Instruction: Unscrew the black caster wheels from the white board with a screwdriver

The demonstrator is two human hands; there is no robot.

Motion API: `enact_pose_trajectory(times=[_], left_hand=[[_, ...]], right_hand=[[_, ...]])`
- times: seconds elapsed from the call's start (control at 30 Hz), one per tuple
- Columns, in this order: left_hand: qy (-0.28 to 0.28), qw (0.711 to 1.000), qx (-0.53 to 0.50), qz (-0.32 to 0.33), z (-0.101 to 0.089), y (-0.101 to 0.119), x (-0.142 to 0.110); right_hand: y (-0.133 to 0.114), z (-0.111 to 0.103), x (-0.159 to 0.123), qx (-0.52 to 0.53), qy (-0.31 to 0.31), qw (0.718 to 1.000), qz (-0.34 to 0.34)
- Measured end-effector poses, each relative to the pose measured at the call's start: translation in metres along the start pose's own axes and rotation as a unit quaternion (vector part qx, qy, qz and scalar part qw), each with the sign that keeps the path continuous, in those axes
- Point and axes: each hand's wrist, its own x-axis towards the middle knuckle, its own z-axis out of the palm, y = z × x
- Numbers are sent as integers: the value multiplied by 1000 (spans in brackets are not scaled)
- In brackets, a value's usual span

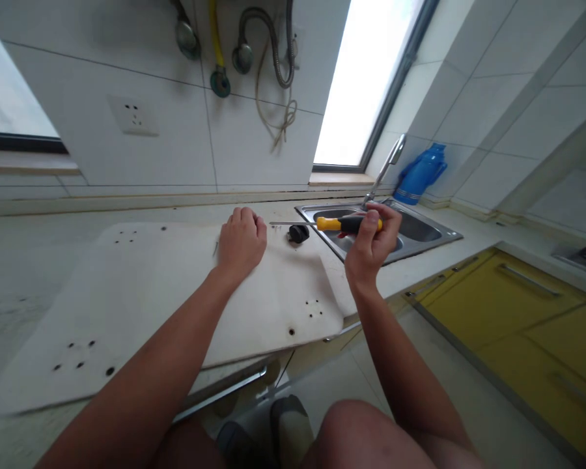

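A white board (141,306) with several drilled holes lies flat on the countertop and overhangs its front edge. My left hand (241,240) rests on the board's far edge, closed in a fist; a thin screw or nail seems to stick out beside it, too small to be sure. My right hand (371,241) is closed round the yellow and black handle of a screwdriver (332,223). The screwdriver lies level, its metal shaft pointing left above the counter. A small black part (298,232) sits on the counter just below the shaft.
A steel sink (420,231) with a tap (385,169) is set in the counter at right, a blue jug (420,174) behind it. Yellow cabinet fronts (522,306) run below. A wall socket (133,115) and hanging hoses (268,45) are on the tiled wall. My knees and shoes show below.
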Motion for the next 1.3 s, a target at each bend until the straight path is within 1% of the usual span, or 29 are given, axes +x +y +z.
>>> enact_pose_trajectory(times=[0.03, 0.1, 0.17, 0.23, 0.3, 0.33, 0.4, 0.47, 0.53, 0.6, 0.67, 0.73, 0.83, 0.9, 0.93, 0.97, 1.0, 1.03, 1.07, 1.13, 1.2, 1.23, 1.3], left_hand=[[-4, 1000, 7, -5, -10, -6, -2], [-14, 999, 38, 2, -34, -26, -8], [-14, 996, 87, 7, -64, -60, -15], [-5, 989, 145, -23, -100, -108, -26], [-9, 974, 204, -94, -140, -165, -42], [-23, 963, 229, -138, -159, -193, -52], [-74, 936, 255, -232, -196, -244, -73], [-97, 919, 260, -279, -224, -281, -94], [-106, 908, 259, -310, -243, -302, -111], [-110, 904, 254, -325, -254, -312, -124], [-112, 906, 245, -326, -258, -316, -133], [-110, 911, 238, -317, -257, -318, -139], [-88, 920, 239, -297, -246, -312, -135], [-41, 933, 236, -267, -228, -295, -120], [-7, 943, 226, -242, -215, -280, -110], [47, 957, 204, -199, -200, -260, -98], [85, 971, 167, -146, -182, -236, -86], [99, 983, 120, -94, -162, -208, -75], [98, 991, 72, -47, -142, -178, -65], [57, 997, -17, 40, -100, -113, -48], [2, 991, -73, 110, -60, -53, -34], [-26, 986, -88, 137, -42, -27, -29], [-50, 981, -91, 165, -12, 12, -18]], right_hand=[[9, -2, -5, 7, 20, 999, 43], [28, -6, -13, 26, 37, 994, 95], [44, -8, -19, 46, 55, 987, 146], [56, -9, -25, 60, 76, 976, 197], [62, -8, -29, 71, 92, 964, 238], [63, -7, -30, 76, 100, 958, 258], [62, -6, -33, 91, 118, 945, 291], [58, -5, -34, 107, 130, 931, 323], [56, -5, -33, 119, 137, 915, 360], [56, -7, -32, 125, 150, 896, 399], [59, -9, -30, 131, 168, 879, 426], [63, -10, -29, 143, 184, 868, 438], [68, -12, -30, 165, 195, 857, 448], [72, -12, -31, 177, 202, 848, 457], [74, -12, -31, 184, 202, 843, 463], [76, -12, -32, 189, 201, 840, 468], [78, -12, -32, 193, 201, 837, 471], [81, -13, -33, 197, 201, 836, 472], [83, -13, -33, 200, 200, 836, 470], [85, -15, -35, 205, 195, 837, 468], [86, -16, -36, 211, 190, 837, 468], [86, -17, -37, 214, 187, 836, 469], [87, -17, -38, 221, 183, 834, 471]])
